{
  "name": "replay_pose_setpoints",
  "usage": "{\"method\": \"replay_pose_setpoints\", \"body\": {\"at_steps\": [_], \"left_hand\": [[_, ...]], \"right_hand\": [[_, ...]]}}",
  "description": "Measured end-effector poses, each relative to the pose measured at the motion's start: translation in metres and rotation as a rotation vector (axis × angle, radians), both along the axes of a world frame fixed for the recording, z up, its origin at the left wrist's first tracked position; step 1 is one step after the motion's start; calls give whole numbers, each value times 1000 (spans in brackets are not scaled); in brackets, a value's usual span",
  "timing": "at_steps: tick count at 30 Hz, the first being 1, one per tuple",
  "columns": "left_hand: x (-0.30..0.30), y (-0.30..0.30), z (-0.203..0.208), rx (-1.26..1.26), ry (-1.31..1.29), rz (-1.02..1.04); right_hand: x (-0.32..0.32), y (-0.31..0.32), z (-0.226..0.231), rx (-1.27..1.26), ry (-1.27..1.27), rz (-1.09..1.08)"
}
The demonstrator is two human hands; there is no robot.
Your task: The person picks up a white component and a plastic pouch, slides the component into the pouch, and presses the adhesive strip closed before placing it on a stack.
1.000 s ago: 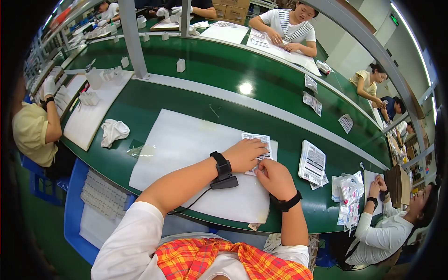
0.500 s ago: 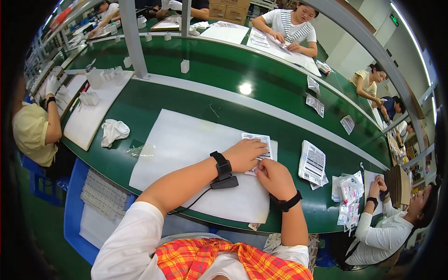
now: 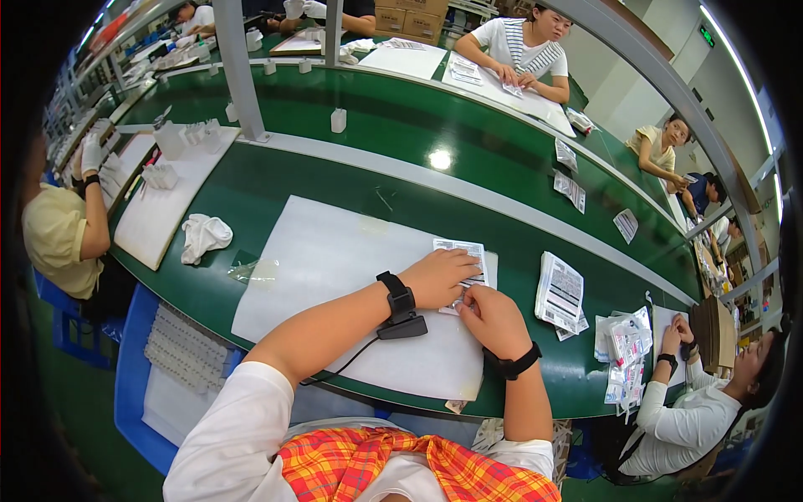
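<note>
A white printed packet [image 3: 470, 248] lies near the right end of a white work mat [image 3: 326, 251]. My left hand [image 3: 439, 278] rests flat across it, fingers stretched out, hiding its middle. At the packet's near edge my right hand [image 3: 495, 322] is closed, thumb and forefinger pinched together on that edge. The fingertips of this hand are partly hidden, and so is the packet's lower corner. Black bands circle both wrists, and a small dark box with a cable hangs by the left one.
Right of the mat lie stacked printed packets [image 3: 559, 289] and a heap of pouches [image 3: 626, 347]. A white cloth [image 3: 205, 237] is on the left, above a blue bin [image 3: 134, 376]. Beyond a metal rail, a green belt [image 3: 401, 117] carries packets and a white container [image 3: 338, 120]. Co-workers sit around.
On the belt, the white container and the loose packets have shifted slightly right. Two co-workers across have raised their heads. My hands and the packet have stayed in place.
</note>
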State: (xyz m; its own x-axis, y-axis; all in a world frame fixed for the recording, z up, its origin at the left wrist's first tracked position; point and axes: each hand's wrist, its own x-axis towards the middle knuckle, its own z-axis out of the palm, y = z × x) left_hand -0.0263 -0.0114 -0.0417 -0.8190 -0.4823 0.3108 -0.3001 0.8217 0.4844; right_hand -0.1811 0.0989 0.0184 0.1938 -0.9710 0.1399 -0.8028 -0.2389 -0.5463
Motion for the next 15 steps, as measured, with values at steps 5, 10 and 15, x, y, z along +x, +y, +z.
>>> {"method": "replay_pose_setpoints", "body": {"at_steps": [5, 10, 15], "left_hand": [[-1, 2, 7, 25, -31, 4], [1, -2, 0, -2, 3, 0], [1, -1, -5, -12, 50, 32]], "right_hand": [[-2, 0, -1, -13, 1, 3], [1, -2, 1, 10, 3, -2], [4, -3, 2, 31, 20, 10]]}}
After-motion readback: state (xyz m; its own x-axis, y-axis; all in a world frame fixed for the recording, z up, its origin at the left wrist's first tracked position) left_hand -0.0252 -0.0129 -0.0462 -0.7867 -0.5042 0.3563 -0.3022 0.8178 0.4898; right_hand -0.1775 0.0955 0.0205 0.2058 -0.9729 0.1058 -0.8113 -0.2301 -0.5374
